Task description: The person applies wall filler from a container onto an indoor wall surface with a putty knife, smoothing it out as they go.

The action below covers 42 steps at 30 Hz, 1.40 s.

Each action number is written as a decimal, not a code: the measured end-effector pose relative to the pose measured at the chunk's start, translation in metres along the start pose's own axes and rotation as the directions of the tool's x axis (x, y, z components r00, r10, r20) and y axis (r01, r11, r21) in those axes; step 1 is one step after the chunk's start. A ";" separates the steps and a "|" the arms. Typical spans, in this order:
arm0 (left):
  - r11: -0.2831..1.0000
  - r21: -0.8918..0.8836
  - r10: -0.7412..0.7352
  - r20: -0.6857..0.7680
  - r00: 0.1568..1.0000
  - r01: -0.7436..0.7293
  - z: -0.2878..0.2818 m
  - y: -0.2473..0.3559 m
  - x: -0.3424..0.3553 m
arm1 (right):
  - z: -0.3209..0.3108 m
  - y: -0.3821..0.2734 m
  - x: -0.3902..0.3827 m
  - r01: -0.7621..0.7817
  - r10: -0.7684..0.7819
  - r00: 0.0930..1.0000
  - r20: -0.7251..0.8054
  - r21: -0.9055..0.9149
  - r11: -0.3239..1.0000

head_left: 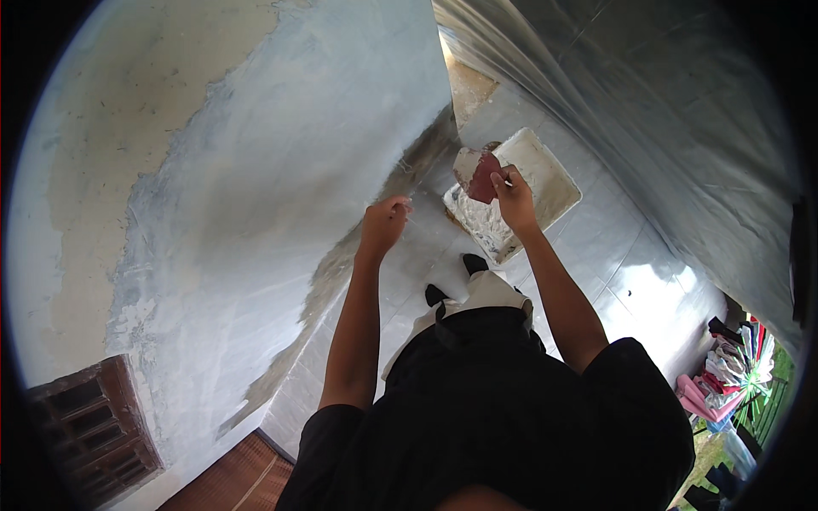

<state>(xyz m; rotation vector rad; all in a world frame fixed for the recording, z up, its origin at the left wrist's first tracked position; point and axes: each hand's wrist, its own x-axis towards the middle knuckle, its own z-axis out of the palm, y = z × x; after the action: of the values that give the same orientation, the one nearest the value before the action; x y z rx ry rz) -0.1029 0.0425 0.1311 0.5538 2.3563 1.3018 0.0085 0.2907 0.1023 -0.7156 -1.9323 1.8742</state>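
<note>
The flat, dark red scraper [485,177], its left part coated with pale material, is up in the air over the left edge of the tub, held in the right hand [515,198]. That grip is closed on the scraper at its right side, thumb and fingers pinching it; the hold probably leaves the coated side free and the fingers out of the mess. Below it, the tub [555,180], a pale rectangular one, stands on the tiled floor [618,234] with whitish paste [480,220] spread across its inside; standing close in front of the feet [474,265], it seems placed for an easy reach. The left hand [388,223] hangs in front of the wall, well apart from the scraper, its grip narrow with the fingers curled; whether anything small sits inside cannot be told. It may be raised for balance, or simply kept clear of the paste. The wall [256,170] fills the left side, greyish white with a ragged beige area at its far left and a darker strip [334,271] along its foot. Opposite, grey sheeting [682,111] hangs down to the floor, perhaps as a screen. Toward the edges lie a brown wooden frame [111,422] in the wall and bunched clothes [720,383] at lower right.
</note>
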 end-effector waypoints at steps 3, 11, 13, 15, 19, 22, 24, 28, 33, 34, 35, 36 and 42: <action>0.998 -0.019 -0.065 0.110 0.992 0.068 0.033 -0.015 -0.002 | -0.022 0.028 -0.013 -0.079 0.069 0.994 -0.080 -0.131 0.988; 0.967 0.248 -0.150 0.350 0.925 0.063 0.083 -0.036 -0.016 | -0.069 0.111 -0.034 -0.313 0.221 0.935 -0.277 -0.351 0.882; 0.958 0.274 -0.183 0.369 0.911 0.082 0.092 -0.038 -0.021 | -0.079 0.126 -0.034 -0.373 0.281 0.918 -0.282 -0.364 0.853; 0.954 0.288 -0.200 0.395 0.897 0.086 0.099 -0.042 -0.027 | -0.084 0.141 -0.033 -0.372 0.283 0.927 -0.248 -0.492 0.787; 0.940 0.268 -0.310 0.424 0.851 0.209 0.111 -0.049 -0.037 | -0.085 0.160 -0.025 -0.400 0.340 0.916 -0.214 -0.571 0.717; 0.934 0.283 -0.330 0.447 0.832 0.218 0.119 -0.053 -0.043 | -0.083 0.171 -0.018 -0.440 0.367 0.897 -0.244 -0.554 0.707; 0.916 0.265 -0.397 0.481 0.782 0.302 0.122 -0.053 -0.045 | -0.082 0.176 -0.012 -0.490 0.400 0.871 -0.284 -0.537 0.686; 0.922 0.290 -0.369 0.466 0.804 0.255 0.127 -0.068 -0.049 | -0.078 0.181 -0.001 -0.499 0.368 0.866 -0.340 -0.516 0.696; 0.911 0.288 -0.404 0.463 0.789 0.296 0.131 -0.067 -0.050 | -0.095 0.179 0.008 -0.613 0.286 0.770 -0.571 -0.535 0.581; 0.910 0.286 -0.406 0.468 0.785 0.301 0.132 -0.066 -0.049 | -0.101 0.179 0.007 -0.608 0.279 0.776 -0.566 -0.552 0.571; 0.910 0.304 -0.400 0.468 0.788 0.282 0.132 -0.067 -0.050 | -0.105 0.179 0.007 -0.609 0.282 0.776 -0.565 -0.554 0.567; 0.910 0.322 -0.394 0.468 0.791 0.263 0.131 -0.068 -0.050 | -0.109 0.178 0.007 -0.601 0.296 0.790 -0.536 -0.587 0.542; 0.894 0.339 -0.430 0.462 0.775 0.293 0.130 -0.075 -0.057 | -0.119 0.179 -0.001 -0.574 0.375 0.817 -0.438 -0.678 0.458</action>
<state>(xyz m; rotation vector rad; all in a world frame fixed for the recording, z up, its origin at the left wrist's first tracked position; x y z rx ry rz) 0.0007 0.0678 0.0108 0.4228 2.0224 0.5785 0.0979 0.3867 -0.0681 -1.8356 -2.5547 0.9266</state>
